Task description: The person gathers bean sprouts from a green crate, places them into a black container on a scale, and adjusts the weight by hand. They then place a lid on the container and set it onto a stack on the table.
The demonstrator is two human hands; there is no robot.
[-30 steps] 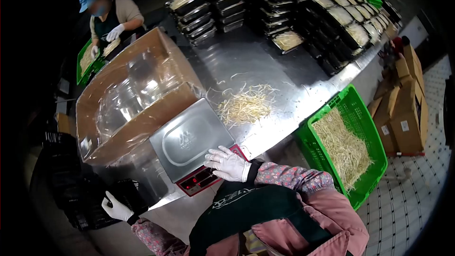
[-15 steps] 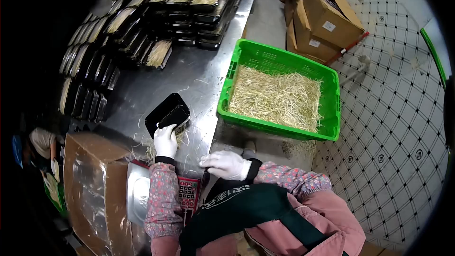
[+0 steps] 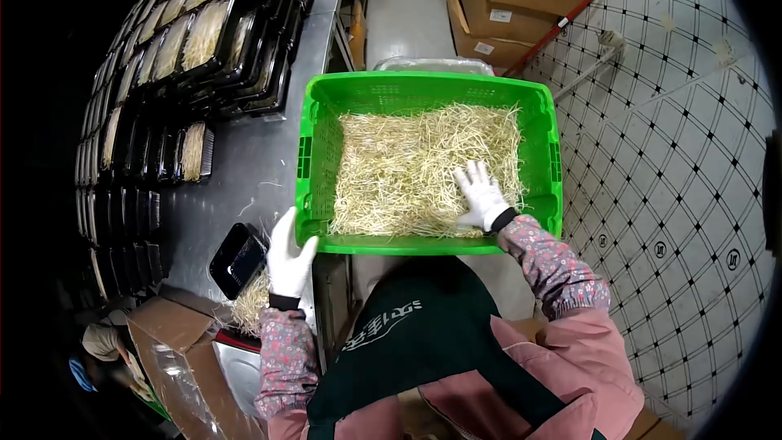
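My right hand (image 3: 482, 196), in a white glove, lies on the bean sprouts (image 3: 407, 163) in the right half of a green plastic crate (image 3: 432, 245), fingers spread. At the crate's near left corner is my white-gloved left hand (image 3: 289, 257), its thumb apart from the other fingers and close against the rim. It holds nothing. Left of that hand, a black plastic tray (image 3: 238, 261) lies tilted on the metal table, next to a small heap of sprouts (image 3: 251, 307).
Stacked black trays of sprouts (image 3: 208, 37) fill the table's far left. A scale (image 3: 238, 371) and a cardboard box (image 3: 175, 358) stand near left. More cartons (image 3: 521, 0) are stacked beyond the crate. Another person (image 3: 102, 342) is at the lower left.
My left hand has let go of the black tray and moved right to the crate's corner. My right hand has gone from the table edge onto the sprouts. The view has shifted.
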